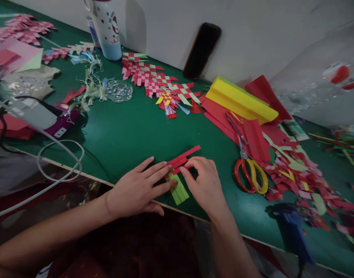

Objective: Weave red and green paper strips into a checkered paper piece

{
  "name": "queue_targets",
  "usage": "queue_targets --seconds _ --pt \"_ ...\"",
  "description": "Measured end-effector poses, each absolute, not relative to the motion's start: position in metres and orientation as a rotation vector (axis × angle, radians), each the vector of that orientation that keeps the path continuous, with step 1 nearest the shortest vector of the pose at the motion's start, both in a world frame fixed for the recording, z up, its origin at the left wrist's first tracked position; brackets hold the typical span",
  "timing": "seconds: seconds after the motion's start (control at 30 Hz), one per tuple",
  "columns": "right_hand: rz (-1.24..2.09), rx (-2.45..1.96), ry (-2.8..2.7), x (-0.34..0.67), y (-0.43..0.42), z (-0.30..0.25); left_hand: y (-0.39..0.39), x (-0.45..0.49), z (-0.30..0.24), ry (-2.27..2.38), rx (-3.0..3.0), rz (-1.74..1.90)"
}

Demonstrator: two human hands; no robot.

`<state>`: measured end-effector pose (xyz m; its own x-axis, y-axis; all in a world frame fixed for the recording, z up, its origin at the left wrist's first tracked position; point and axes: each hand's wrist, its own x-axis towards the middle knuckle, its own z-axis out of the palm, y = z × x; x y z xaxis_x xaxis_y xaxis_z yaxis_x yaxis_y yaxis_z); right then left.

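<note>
Red paper strips (185,155) and light green paper strips (180,193) cross each other near the table's front edge. My left hand (139,185) lies flat with its fingers stretched out, its fingertips resting on the strips where they meet. From the other side my right hand (205,181) pinches a red strip between thumb and forefinger. The crossing itself is partly hidden under my fingers. Right of my right hand lies a pair of scissors (248,170) with red and yellow handles.
Woven paper fish (154,77) with tassels lie along the wall, near a cup (109,34) and a leaning phone (202,50). Folded yellow paper (240,101) and paper scraps (298,173) sit at right. A purple device (59,119), a white cable (78,162) and a blue tool (294,227) flank my arms.
</note>
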<state>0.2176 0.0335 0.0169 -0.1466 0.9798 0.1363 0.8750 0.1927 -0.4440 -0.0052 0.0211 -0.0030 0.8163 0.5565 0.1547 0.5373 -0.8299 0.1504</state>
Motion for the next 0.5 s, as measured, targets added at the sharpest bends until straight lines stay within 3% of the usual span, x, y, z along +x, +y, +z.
queue_targets --seconds 0.2,0.5 --pt "0.629 -1.782 -1.902 0.2122 0.0338 0.0215 0.0213 -0.0049 -0.0024 0.875 2.897 0.313" --pt "0.518 -1.797 -1.908 0.2109 0.0364 0.0136 0.0212 -0.005 -0.0035 0.878 2.889 0.3"
